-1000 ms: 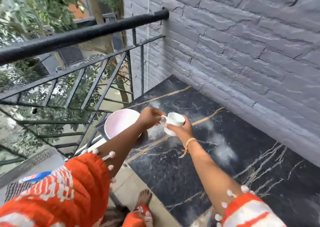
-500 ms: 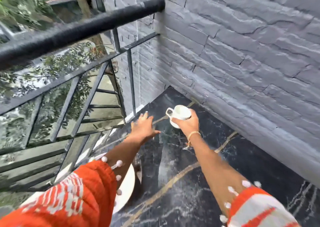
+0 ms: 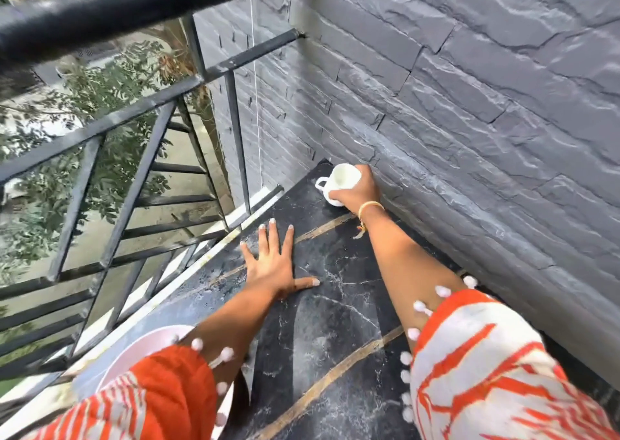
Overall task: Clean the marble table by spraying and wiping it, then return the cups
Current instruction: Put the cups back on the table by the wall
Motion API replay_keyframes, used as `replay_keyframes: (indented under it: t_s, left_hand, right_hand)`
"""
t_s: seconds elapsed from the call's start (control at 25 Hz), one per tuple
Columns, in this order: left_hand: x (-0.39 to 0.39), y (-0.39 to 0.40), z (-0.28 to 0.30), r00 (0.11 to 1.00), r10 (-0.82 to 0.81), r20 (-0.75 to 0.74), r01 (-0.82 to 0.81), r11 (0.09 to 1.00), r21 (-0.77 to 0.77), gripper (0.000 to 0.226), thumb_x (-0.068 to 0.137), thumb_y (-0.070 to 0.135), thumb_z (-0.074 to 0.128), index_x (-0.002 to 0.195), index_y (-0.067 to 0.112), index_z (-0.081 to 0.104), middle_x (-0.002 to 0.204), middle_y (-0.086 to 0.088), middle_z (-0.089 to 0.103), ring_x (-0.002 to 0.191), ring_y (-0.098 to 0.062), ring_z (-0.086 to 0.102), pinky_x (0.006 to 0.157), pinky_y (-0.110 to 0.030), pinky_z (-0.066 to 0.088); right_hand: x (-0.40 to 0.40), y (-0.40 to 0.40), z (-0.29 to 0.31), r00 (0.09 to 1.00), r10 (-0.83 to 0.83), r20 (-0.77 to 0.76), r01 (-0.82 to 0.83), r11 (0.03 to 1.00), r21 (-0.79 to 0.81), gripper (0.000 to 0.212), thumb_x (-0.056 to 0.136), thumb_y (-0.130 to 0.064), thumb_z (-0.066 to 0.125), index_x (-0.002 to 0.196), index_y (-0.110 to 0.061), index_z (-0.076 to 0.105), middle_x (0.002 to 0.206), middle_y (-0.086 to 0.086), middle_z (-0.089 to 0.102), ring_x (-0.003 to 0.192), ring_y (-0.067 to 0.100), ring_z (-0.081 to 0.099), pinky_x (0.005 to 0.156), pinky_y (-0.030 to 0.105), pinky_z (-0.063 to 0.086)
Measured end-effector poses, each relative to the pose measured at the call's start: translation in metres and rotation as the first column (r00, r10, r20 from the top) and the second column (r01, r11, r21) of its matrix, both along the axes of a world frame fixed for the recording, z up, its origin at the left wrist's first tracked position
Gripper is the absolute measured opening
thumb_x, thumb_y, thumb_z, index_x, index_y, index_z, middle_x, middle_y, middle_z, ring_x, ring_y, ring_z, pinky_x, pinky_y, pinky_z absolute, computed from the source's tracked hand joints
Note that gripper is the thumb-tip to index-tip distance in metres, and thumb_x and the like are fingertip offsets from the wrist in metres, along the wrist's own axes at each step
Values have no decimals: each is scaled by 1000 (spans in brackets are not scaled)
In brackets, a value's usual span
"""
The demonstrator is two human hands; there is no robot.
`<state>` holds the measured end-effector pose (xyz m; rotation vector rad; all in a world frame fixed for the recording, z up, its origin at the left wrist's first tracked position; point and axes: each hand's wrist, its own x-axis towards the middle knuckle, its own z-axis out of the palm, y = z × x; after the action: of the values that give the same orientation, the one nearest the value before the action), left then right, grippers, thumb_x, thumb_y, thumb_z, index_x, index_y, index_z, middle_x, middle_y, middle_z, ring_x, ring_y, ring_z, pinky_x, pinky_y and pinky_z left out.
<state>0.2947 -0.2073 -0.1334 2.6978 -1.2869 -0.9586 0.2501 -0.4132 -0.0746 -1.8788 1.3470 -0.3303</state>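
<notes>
A: Cup point(image 3: 342, 179)?
B: Small, white, glossy, loop handle pointing frame-left; empty inside. Upper centre of frame, at the far corner of the black marble table point(image 3: 335, 322), just beside the grey stone wall point(image 3: 469, 104).
A: Hands?
B: Right hand point(image 3: 357, 193) fingers wrapped round the cup. Left hand point(image 3: 273, 265) flat on the table, fingers spread.

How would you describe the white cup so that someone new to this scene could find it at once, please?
Follow the grey stone wall down to the far corner of the black marble table, near the railing. There the right hand grips a small white cup. Its handle points towards the railing, and it is far smaller than the pale pink plate under the near sleeve.
</notes>
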Motion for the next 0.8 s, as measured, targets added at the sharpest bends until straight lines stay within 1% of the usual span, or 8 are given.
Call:
replay_keyframes:
  t_s: [0.08,0.28,0.36,0.44,0.52,0.64,0.72,0.8]
  left_hand:
    - [2,-1,-2,1000,3,-17,-2,1000,15,133,60,89,51,148,28,-28,150,-12,-41,141,-34,-33,109,-71,-8]
    - [0,-8,-1,1000,3,-21,-1,997,73,132,62,87,52,146,28,-31,149,-13,-43,140,-35,-34,109,-71,-8]
    - [1,-8,-1,1000,1,-17,1,997,78,132,62,86,53,145,28,-32,148,-14,-43,139,-35,-35,109,-71,-7]
    - [0,-8,-1,1000,-1,-23,2,997,81,132,63,85,54,145,28,-32,148,-14,-44,139,-35,-35,109,-70,-8]
    - [1,-9,-1,1000,5,-22,-3,996,84,132,63,85,54,145,28,-33,147,-13,-44,138,-35,-35,109,-70,-9]
    - [0,-8,-2,1000,5,-8,-4,997,75,133,62,86,54,145,29,-32,148,-13,-44,139,-35,-35,109,-71,-8]
    - [1,-6,-1,1000,-1,12,0,998,67,133,61,86,55,147,29,-30,150,-13,-42,141,-35,-32,109,-71,-8]
    - [-1,-7,4,999,10,37,-13,997,78,132,62,86,54,148,28,-27,152,-13,-37,143,-35,-28,108,-71,-6]
  right_hand:
    - [9,-12,-3,997,80,-9,-80,997,-3,70,61,-13,85,122,-17,52,121,6,59,108,25,56,83,26,44]
    - [29,-28,-6,953,289,-91,-290,957,6,71,66,-5,79,129,-24,52,127,4,58,115,26,54,90,27,44]
    - [36,-31,-5,928,349,-129,-348,937,31,77,68,-5,76,135,-28,46,134,5,54,120,28,51,97,31,45]
    - [38,-34,-7,917,371,-149,-366,929,57,91,68,-5,76,145,-33,35,143,4,47,127,29,47,105,36,41]
    - [34,-31,-8,928,337,-156,-332,941,59,109,67,-6,80,151,-36,17,150,7,39,134,31,40,111,42,36]
    - [17,-9,-14,976,197,-95,-191,979,68,128,64,-4,85,154,-30,-2,154,13,29,139,33,34,112,43,32]
    - [-3,21,-22,991,103,-84,-98,993,69,127,64,-6,85,154,-27,-2,157,12,22,141,31,30,112,40,31]
    - [-27,51,-30,994,33,-109,-25,997,74,112,69,-12,83,154,-22,11,158,11,21,142,29,30,113,36,30]
